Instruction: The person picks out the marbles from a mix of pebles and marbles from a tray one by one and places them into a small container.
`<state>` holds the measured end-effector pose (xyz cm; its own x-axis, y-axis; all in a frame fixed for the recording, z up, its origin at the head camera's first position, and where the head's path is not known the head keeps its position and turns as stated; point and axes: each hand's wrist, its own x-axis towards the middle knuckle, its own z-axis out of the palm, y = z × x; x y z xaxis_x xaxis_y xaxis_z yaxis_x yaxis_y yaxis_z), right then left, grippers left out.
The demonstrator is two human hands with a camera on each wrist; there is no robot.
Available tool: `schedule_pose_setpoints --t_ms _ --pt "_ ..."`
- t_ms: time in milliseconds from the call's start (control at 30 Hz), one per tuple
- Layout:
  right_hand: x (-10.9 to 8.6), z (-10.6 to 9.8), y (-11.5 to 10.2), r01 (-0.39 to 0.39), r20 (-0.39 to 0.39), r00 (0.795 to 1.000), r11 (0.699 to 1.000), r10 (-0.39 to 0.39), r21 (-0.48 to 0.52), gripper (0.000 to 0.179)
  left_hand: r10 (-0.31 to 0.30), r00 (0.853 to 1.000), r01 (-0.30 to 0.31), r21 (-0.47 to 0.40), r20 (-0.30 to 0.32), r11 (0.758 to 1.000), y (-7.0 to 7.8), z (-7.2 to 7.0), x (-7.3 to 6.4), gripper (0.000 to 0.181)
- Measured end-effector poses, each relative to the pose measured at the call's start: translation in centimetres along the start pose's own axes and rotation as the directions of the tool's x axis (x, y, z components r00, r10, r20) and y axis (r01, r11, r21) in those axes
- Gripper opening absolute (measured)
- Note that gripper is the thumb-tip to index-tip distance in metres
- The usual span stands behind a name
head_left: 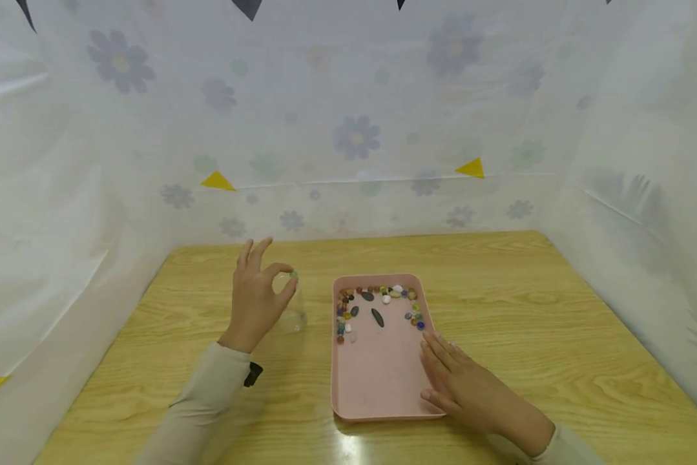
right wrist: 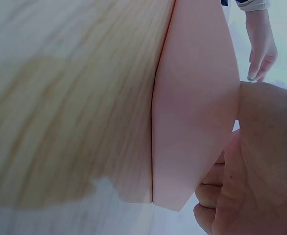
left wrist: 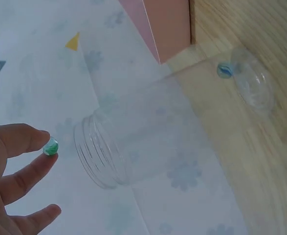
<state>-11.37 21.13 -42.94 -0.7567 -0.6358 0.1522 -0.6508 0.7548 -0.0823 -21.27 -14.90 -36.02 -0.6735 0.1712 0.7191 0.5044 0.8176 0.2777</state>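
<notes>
Between thumb and index finger, my left hand [head_left: 254, 303] pinches a green marble [left wrist: 50, 146], while its other fingers stand spread. The marble is just outside the mouth of a clear jar [left wrist: 101, 152], which stands upright on the table. One blue-streaked marble [left wrist: 225, 70] lies at the jar's bottom. To the right is a shallow pink tray [head_left: 383, 387] with marbles along its far part and sides. My right hand [head_left: 470, 387] rests at the tray's right edge, fingers fairly straight and reaching over the rim.
Inside the tray lie several dark flat stones [head_left: 377, 317] and white pebbles [head_left: 386, 299]. A wood-grain table [head_left: 511, 303] carries everything. White flowered sheeting [head_left: 354, 84] closes off the back and both sides.
</notes>
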Motion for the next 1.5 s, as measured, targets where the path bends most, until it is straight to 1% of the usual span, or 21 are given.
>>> schedule_pose_setpoints --t_ms 100,167,300,400,533,767,967,1200,1433,1500 --pt "0.0 0.2 0.0 0.000 0.000 1.000 1.000 0.000 0.001 0.069 -0.063 0.998 0.063 -0.015 0.020 0.998 -1.0 -0.5 -0.4 0.014" --pt "0.0 0.2 0.0 0.000 -0.003 1.000 1.000 0.000 0.004 0.069 -0.108 0.993 0.110 -0.026 0.049 0.994 -1.5 -0.8 -0.8 0.015" --pt "0.0 0.3 0.1 0.002 -0.019 1.000 1.000 -0.002 -0.005 0.069 -0.185 0.975 0.190 -0.026 0.121 0.981 -2.2 -1.0 -1.3 0.017" --pt "-0.1 0.5 0.1 0.005 -0.036 0.999 1.000 -0.005 -0.008 0.069 -0.219 0.964 0.225 -0.026 0.153 0.974 -2.4 -0.9 -1.5 0.018" --pt "-0.2 0.6 0.2 0.002 -0.039 0.999 1.000 -0.002 0.003 0.069 -0.230 0.959 0.239 -0.035 0.166 0.970 -2.5 -0.8 -1.5 0.018" --pt "-0.1 0.4 0.1 0.012 -0.049 0.999 1.000 -0.013 -0.026 0.068 -0.230 0.959 0.239 -0.039 0.169 0.970 -2.5 -0.7 -1.5 0.019" --pt "0.0 0.3 0.1 0.015 -0.039 0.999 1.000 -0.016 -0.018 0.068 -0.234 0.957 0.244 -0.038 0.173 0.969 -2.4 -0.7 -1.5 0.021" --pt "0.0 0.5 0.1 0.003 -0.037 0.999 1.000 -0.004 -0.021 0.068 -0.248 0.950 0.258 -0.028 0.190 0.966 -2.3 -0.8 -1.3 0.023" --pt "-0.1 0.7 0.2 0.013 -0.061 0.998 1.000 -0.015 -0.026 0.068 -0.251 0.949 0.261 -0.027 0.193 0.965 -2.3 -0.8 -1.3 0.023" --pt "-0.1 0.6 0.2 0.012 -0.053 0.998 1.000 -0.013 -0.022 0.068 -0.251 0.948 0.261 -0.026 0.194 0.965 -2.4 -0.8 -1.4 0.023"
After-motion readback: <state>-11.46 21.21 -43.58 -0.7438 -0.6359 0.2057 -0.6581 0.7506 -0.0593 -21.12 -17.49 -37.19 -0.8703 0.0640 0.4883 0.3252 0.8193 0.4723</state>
